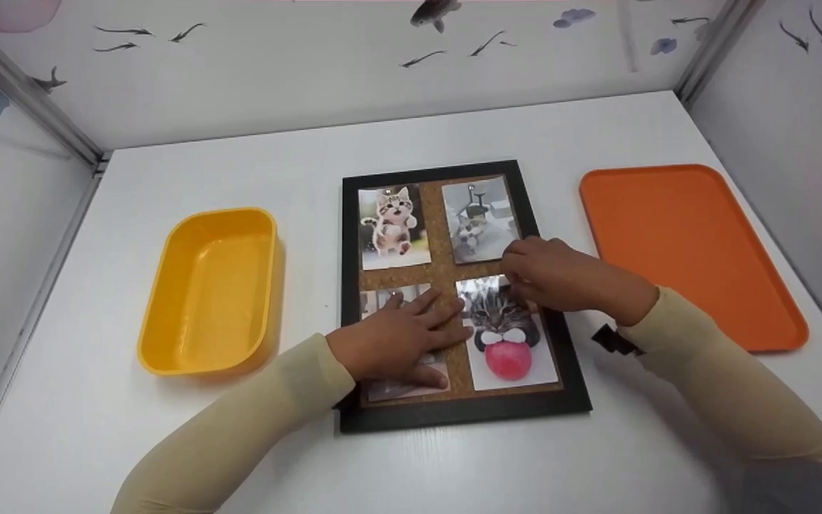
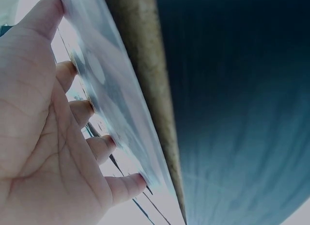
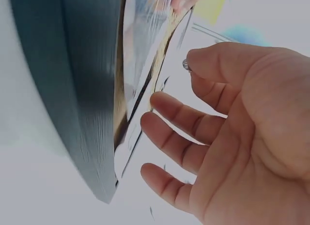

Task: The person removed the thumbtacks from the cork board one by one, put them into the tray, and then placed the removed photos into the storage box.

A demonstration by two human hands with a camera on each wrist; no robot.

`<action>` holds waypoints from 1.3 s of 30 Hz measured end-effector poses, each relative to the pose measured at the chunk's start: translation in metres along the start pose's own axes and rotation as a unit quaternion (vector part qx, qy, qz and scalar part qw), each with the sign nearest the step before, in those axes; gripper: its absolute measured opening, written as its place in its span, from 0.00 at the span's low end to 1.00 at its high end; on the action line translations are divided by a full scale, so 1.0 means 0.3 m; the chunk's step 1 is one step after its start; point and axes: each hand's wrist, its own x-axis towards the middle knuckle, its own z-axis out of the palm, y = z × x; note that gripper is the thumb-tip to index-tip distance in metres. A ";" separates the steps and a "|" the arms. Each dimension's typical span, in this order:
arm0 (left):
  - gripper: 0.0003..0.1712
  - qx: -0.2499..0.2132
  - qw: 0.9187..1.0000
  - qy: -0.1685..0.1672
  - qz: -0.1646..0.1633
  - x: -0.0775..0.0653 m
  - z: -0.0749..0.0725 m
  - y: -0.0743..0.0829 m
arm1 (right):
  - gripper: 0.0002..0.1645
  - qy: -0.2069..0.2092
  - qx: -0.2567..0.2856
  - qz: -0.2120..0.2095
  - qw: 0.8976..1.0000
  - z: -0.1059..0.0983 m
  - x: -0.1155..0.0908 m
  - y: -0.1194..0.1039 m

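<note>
A black-framed cork board (image 1: 447,335) lies on the table with a cat photo in each of its quarters. My left hand (image 1: 393,343) spreads over the lower-left photo (image 1: 411,391), fingertips pressing on the board's face; the left wrist view shows them straight against the glossy print (image 2: 114,89). Above the lower-right photo (image 1: 486,357), a cat with a pink ball, my right hand (image 1: 554,275) pinches a small silver pushpin (image 3: 186,64) between thumb and forefinger. Its other fingers reach toward the board. Both upper photos, a kitten (image 1: 393,225) and a greyish picture (image 1: 479,221), have pins at their tops.
To the left stands a deep yellow bin (image 1: 222,300). An orange tray (image 1: 689,250) lies to the right, partly under the right forearm. White panels printed with fish (image 1: 436,13) enclose the table at the back and sides.
</note>
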 end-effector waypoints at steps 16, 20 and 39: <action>0.45 -0.007 1.000 -0.003 -0.004 -0.003 0.004 0.009 | 0.05 0.009 -0.016 0.056 0.998 -0.063 -0.090 0.099; 0.45 -0.004 1.000 -0.003 -0.004 -0.002 0.002 0.008 | 0.04 0.010 -0.009 0.073 0.997 -0.067 -0.122 0.145; 0.46 0.002 1.000 -0.002 0.002 -0.005 -0.003 0.001 | 0.07 -0.005 0.023 0.197 0.980 -0.067 -0.267 0.447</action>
